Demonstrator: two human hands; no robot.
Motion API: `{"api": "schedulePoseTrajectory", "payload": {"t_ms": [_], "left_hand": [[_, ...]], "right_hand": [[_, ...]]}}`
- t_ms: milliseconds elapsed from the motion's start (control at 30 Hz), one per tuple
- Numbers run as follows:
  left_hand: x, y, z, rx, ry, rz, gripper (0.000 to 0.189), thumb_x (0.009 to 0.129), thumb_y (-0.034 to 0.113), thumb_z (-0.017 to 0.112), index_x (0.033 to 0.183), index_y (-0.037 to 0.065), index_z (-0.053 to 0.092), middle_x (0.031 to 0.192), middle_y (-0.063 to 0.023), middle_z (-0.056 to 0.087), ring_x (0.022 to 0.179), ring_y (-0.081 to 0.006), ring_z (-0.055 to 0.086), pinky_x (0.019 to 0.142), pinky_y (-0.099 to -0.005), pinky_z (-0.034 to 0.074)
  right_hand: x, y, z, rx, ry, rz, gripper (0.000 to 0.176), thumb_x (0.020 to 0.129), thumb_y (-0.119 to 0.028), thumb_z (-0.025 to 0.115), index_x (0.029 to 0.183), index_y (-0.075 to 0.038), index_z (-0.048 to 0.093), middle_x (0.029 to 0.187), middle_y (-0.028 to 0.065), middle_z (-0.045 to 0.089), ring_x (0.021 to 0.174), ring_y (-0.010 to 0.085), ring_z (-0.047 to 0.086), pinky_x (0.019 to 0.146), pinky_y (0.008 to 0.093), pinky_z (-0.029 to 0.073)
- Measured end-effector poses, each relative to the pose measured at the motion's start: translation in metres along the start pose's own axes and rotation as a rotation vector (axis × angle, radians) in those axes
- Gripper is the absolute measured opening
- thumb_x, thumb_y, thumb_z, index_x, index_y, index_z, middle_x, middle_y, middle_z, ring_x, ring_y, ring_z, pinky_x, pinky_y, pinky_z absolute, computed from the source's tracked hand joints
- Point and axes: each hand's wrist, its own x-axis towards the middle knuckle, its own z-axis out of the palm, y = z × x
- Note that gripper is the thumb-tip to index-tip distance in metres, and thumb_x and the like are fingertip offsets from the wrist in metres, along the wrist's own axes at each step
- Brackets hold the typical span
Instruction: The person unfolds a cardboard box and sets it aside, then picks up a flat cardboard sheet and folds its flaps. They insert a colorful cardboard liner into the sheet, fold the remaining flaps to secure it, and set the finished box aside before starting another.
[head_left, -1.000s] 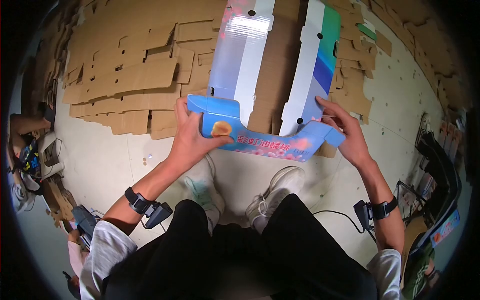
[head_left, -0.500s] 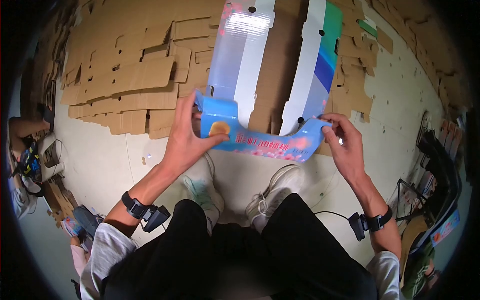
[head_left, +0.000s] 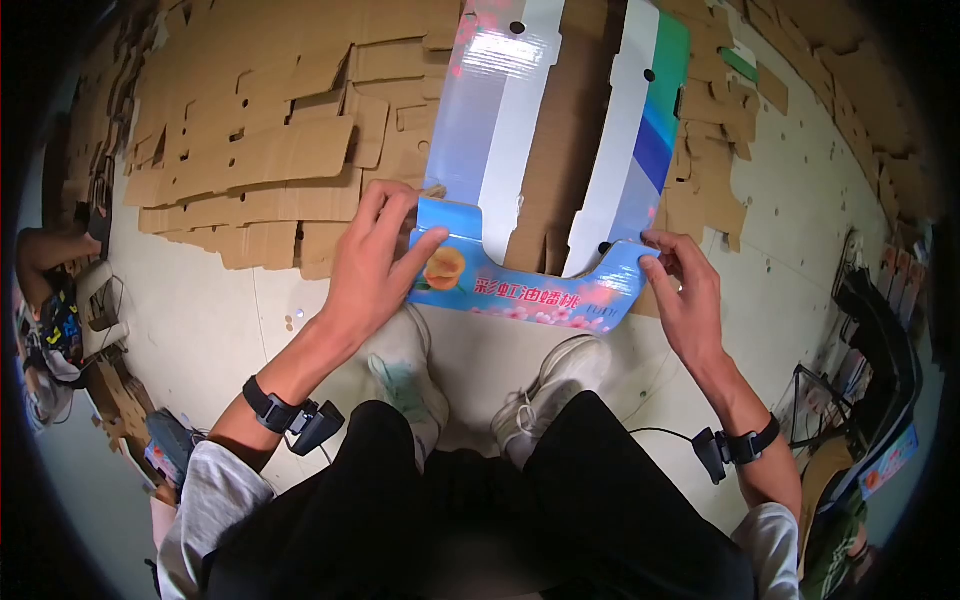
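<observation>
A printed carton (head_left: pixel 460 130) with white inner flaps and a brown middle lies on brown cardboard. At its near end is a blue end panel (head_left: pixel 520 296) with a peach picture, red characters and pink blossoms. My left hand (head_left: pixel 375 250) is at the panel's left corner, its thumb on the blue face beside the peach and its fingers behind the edge. My right hand (head_left: pixel 690 290) pinches the panel's upper right corner between thumb and fingers.
Flattened brown cardboard (head_left: pixel 240 170) is layered on the pale floor (head_left: pixel 220 300). My shoes (head_left: pixel 565 385) stand just below the panel. Part of another person (head_left: pixel 50 260) shows at the far left. A black chair-like object (head_left: pixel 890 350) is at the right.
The blue panel now lies flatter and less curled, its print more fully facing up. My left hand has shifted its hold, thumb higher on the panel. The carton has moved slightly to the right.
</observation>
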Motion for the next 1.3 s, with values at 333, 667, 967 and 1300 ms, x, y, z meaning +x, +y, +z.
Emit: {"api": "schedulePoseTrajectory", "payload": {"t_ms": [333,667,967,1300], "left_hand": [[0.005,0.011,-0.003,-0.005,-0.041,-0.038,0.047,0.102,0.017,0.073,0.145,0.007,0.056,0.120,-0.0143,0.055,0.104,-0.0295,0.065,0.093,-0.0398,0.056],[0.011,-0.007,-0.002,-0.108,-0.087,0.004,0.044,0.101,0.019,0.074,0.141,0.008,0.057,0.116,-0.0124,0.054,0.094,-0.0255,0.059,0.085,-0.0378,0.054],[0.017,-0.012,-0.005,-0.068,-0.129,-0.031,0.047,0.095,0.018,0.079,0.135,0.008,0.056,0.111,-0.0102,0.057,0.090,-0.0238,0.057,0.081,-0.0374,0.052],[0.017,-0.021,0.004,-0.175,-0.120,-0.051,0.044,0.096,0.015,0.077,0.133,0.009,0.055,0.118,-0.0091,0.058,0.096,-0.0246,0.055,0.087,-0.0359,0.051]], "right_hand": [[-0.007,0.003,0.005,0.290,0.059,0.184,0.035,0.100,-0.008,0.075,0.132,0.004,0.065,0.105,0.0085,0.071,0.097,0.0139,0.069,0.092,0.0307,0.056],[-0.005,-0.005,0.000,0.251,0.007,0.193,0.029,0.100,-0.007,0.075,0.128,-0.001,0.071,0.104,0.0049,0.070,0.090,0.0101,0.063,0.085,0.0262,0.053],[-0.004,0.005,-0.001,0.294,-0.028,0.084,0.026,0.100,-0.005,0.073,0.126,-0.001,0.074,0.102,0.0047,0.067,0.090,0.0105,0.064,0.084,0.0270,0.054],[0.017,0.020,0.004,0.186,-0.068,0.165,0.044,0.099,-0.008,0.076,0.141,-0.006,0.062,0.092,0.0015,0.062,0.086,0.0091,0.059,0.083,0.0245,0.050]]}}
